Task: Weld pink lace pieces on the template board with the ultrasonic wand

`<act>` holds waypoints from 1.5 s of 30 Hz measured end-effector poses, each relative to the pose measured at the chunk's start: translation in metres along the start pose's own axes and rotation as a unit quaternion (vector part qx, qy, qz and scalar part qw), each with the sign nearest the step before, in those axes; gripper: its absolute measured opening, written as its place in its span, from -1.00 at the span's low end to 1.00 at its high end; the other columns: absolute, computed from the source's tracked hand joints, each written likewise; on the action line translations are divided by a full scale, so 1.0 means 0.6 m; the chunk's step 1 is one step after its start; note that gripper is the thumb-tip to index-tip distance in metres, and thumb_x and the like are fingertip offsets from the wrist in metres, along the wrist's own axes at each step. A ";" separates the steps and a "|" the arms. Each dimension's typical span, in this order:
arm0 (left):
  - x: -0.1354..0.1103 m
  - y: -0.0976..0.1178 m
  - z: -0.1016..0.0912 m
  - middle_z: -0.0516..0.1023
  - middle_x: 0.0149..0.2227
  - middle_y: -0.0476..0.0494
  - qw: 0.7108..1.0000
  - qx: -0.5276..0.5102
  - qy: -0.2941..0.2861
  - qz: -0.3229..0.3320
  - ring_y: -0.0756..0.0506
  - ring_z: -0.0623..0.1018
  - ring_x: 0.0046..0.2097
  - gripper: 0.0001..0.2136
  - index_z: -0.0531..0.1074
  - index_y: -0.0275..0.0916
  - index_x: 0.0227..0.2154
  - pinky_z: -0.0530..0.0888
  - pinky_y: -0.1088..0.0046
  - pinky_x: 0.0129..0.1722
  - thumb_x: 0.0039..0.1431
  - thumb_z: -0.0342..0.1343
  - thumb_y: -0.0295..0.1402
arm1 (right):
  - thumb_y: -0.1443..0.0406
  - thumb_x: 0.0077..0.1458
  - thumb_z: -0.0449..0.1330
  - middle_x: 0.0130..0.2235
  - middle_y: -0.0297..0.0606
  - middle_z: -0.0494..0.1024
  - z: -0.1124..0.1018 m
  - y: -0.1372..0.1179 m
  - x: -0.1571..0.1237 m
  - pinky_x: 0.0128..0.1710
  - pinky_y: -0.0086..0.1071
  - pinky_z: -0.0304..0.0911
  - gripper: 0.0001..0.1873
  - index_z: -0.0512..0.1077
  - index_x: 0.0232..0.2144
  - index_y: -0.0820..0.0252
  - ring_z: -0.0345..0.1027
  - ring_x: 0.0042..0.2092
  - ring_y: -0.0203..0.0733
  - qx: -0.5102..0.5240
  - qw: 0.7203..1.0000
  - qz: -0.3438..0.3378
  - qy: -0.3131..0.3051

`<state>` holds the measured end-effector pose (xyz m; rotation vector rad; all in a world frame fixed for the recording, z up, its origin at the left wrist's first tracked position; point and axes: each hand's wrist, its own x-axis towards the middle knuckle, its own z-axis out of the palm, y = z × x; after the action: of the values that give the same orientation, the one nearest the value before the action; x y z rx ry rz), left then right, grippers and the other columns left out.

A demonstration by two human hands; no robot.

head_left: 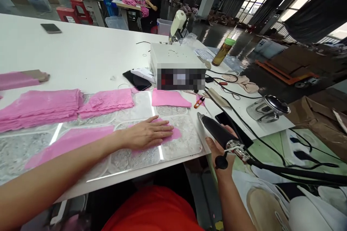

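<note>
My left hand lies flat, fingers stretched out, on a small pink fabric piece. Beneath that piece is a clear glossy mat near the table's front edge. My right hand is wrapped around a black corded handpiece with a pointed metal tip, held beside the mat's right edge and apart from the fabric. Another pink piece lies flat beyond my left hand. Under my left forearm spreads a larger pink piece. Orange thread snips rest near the handpiece tip.
Pink fabric stacks lie at left. A white control box stands behind the mat, beside a dark phone. Black cables cross the right side near a metal mug and a green-lidded bottle. People work at sewing machines beyond.
</note>
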<state>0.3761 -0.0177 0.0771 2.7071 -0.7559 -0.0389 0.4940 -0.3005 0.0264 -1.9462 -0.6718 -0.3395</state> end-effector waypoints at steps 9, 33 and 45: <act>0.006 -0.006 0.011 0.13 0.32 -0.08 1.000 0.010 -0.024 0.006 -0.12 0.04 0.37 -0.57 0.09 -0.09 0.29 -0.30 0.15 0.34 0.42 -0.20 -0.23 | 0.20 -0.07 0.31 -0.02 -0.27 0.40 0.059 -0.039 0.066 0.20 0.09 0.17 -0.49 0.25 -0.07 0.09 0.41 0.01 -0.13 0.289 0.929 0.048 0.228; 0.008 -0.002 0.021 0.16 0.31 -0.05 1.000 0.005 0.001 0.003 -0.14 0.06 0.36 -0.58 0.11 -0.08 0.28 -0.30 0.14 0.34 0.41 -0.18 -0.25 | 0.16 -0.21 0.05 -0.54 -0.36 0.36 0.023 -0.101 0.109 -0.67 -0.40 0.19 -0.75 0.40 -0.56 0.22 0.24 -0.63 -0.34 0.474 0.866 0.087 0.130; 0.010 -0.002 0.022 0.20 0.29 -0.08 1.000 0.003 0.012 0.006 -0.16 0.11 0.35 -0.59 0.15 -0.08 0.27 -0.27 0.09 0.34 0.40 -0.15 -0.26 | 0.19 -0.20 0.07 -0.53 -0.34 0.41 0.031 -0.113 0.106 -0.66 -0.40 0.18 -0.76 0.45 -0.54 0.21 0.25 -0.64 -0.33 0.480 0.870 0.060 0.097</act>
<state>0.3800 -0.0238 0.0647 2.7030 -0.7677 -0.0022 0.5043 -0.2416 0.1000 -0.9709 -0.4446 -0.0771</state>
